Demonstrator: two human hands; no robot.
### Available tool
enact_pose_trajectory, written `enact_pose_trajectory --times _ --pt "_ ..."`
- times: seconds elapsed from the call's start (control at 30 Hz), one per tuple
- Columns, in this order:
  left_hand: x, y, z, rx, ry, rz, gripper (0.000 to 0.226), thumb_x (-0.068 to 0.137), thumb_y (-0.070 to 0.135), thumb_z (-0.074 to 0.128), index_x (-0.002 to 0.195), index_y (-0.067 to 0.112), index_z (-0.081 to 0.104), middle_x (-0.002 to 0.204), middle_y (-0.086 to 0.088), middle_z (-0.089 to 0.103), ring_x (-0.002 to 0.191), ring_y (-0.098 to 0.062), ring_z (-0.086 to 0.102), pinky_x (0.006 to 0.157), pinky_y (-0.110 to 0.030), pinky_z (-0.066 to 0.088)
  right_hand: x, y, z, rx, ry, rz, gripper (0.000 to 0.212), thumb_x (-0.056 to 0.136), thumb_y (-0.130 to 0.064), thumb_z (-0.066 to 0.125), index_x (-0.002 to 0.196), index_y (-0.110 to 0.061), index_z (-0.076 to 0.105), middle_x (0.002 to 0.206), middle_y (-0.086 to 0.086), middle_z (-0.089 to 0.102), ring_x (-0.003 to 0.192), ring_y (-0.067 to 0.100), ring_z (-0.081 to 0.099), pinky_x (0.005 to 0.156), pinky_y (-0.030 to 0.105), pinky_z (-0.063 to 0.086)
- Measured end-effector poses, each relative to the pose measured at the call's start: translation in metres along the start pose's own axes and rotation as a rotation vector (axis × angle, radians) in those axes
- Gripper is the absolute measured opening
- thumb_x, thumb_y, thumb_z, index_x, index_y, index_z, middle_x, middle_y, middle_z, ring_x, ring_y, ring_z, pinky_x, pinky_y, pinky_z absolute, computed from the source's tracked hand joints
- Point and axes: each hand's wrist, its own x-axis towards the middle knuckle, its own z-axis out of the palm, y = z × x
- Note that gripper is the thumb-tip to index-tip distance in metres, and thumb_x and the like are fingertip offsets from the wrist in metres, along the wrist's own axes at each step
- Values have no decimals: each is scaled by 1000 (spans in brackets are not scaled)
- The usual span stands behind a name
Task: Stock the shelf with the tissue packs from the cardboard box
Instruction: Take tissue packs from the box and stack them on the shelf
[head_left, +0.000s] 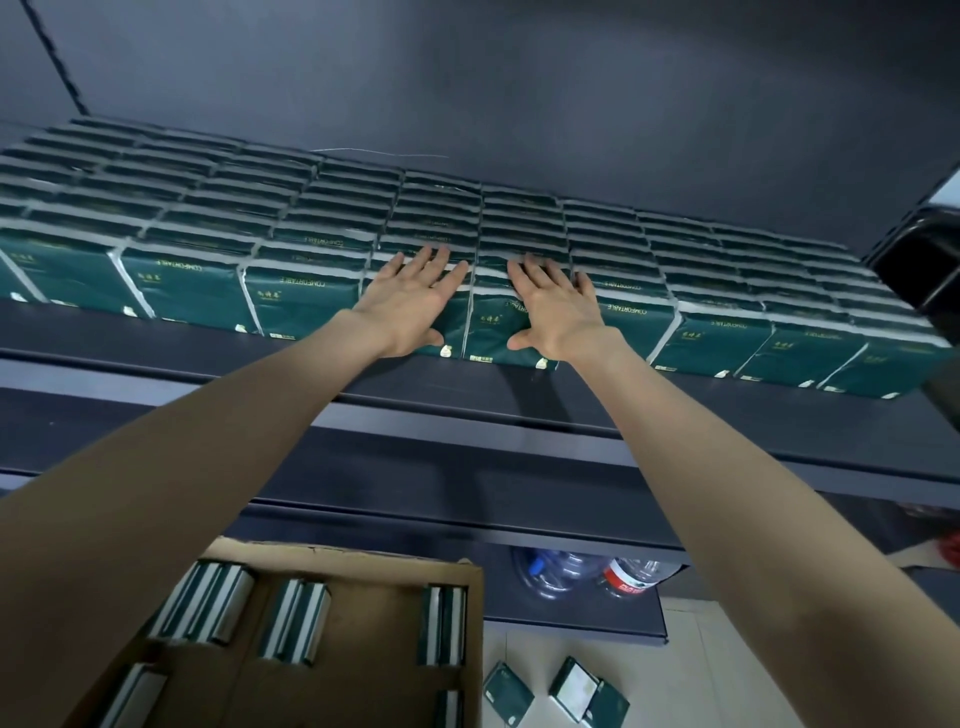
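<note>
Head view: I have both palms flat against the front row of tissue packs (306, 296) on the shelf (208, 358), left hand (415, 301) and right hand (556, 306) spread, fingers straight, gripping nothing. By my reading, this is squaring the row. The packs face me print-forward, long axes along the shelf edge. More stand on edge in the cardboard box (363, 556) below; the next move calls for reaching down there.

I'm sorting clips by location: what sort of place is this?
Probably a shop aisle or stockroom: a long dark metal shelf packed with identical dark green tissue packs, an open brown cardboard box holding more, clear plastic water bottles below.
</note>
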Motion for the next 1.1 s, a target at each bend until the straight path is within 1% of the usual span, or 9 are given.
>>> enact_pose_trajectory --times 0.17,0.23,0.3,0.43,0.57,0.67,0.8,0.97,1.1 --pt "-2 -3 -13 -64 -59 0 99 86 38 66 152 15 -5 160 -9 -8 147 -25 -7 119 -43 -1 -1 -5 -9 -16 -48 23 104 81 -38 71 153 -20 -2 161 2 0 148 25 -1 117 51 0" --pt "-6 -5 -20 -89 -48 1 100 84 38 68 152 14 -2 160 -8 -4 147 -24 -3 119 -43 0 -4 -7 -16 18 -63 33 108 77 -36 76 153 -21 0 161 3 1 148 28 -1 117 52 1" --pt "-14 -7 -29 -112 -4 12 98 83 38 70 152 13 6 160 -9 5 147 -25 4 119 -43 5 -12 -12 -27 90 -57 39 108 74 -32 79 153 -20 6 161 4 4 147 30 4 116 51 8" --pt "-38 -12 -47 -221 47 30 85 80 38 73 147 10 29 151 -13 32 138 -31 30 112 -41 28 -34 -19 -50 287 -38 41 93 75 -22 80 150 -15 25 152 9 33 138 30 33 111 43 32" --pt "-73 -13 -50 -331 32 21 79 77 39 75 142 13 39 143 -9 47 131 -29 41 106 -41 38 -66 -31 -58 351 -32 80 78 75 -21 80 142 -15 42 139 13 47 127 31 44 103 38 39" --pt "-101 -10 -40 -408 -52 18 77 78 38 76 141 13 41 135 -8 54 123 -28 50 103 -41 41 -94 -46 -52 363 -48 83 67 76 -21 79 136 -13 49 130 13 54 125 30 44 98 38 41" --pt "-133 -2 -6 -441 -136 22 74 78 37 75 140 12 43 131 -9 57 118 -29 53 99 -40 43 -124 -70 -17 402 -111 115 61 77 -21 78 132 -14 52 127 12 56 118 31 50 100 44 43" --pt "-168 8 61 -532 -280 -16 75 80 40 73 142 14 40 133 -9 56 120 -28 52 99 -38 43 -155 -96 55 461 -251 158 57 79 -22 75 131 -14 52 118 10 61 114 28 51 96 38 44" --pt "-197 20 124 -604 -376 -63 71 82 43 69 142 17 41 132 -6 57 118 -27 54 100 -38 43 -174 -116 121 504 -352 224 56 78 -25 75 130 -17 54 123 11 59 113 30 55 98 40 46"
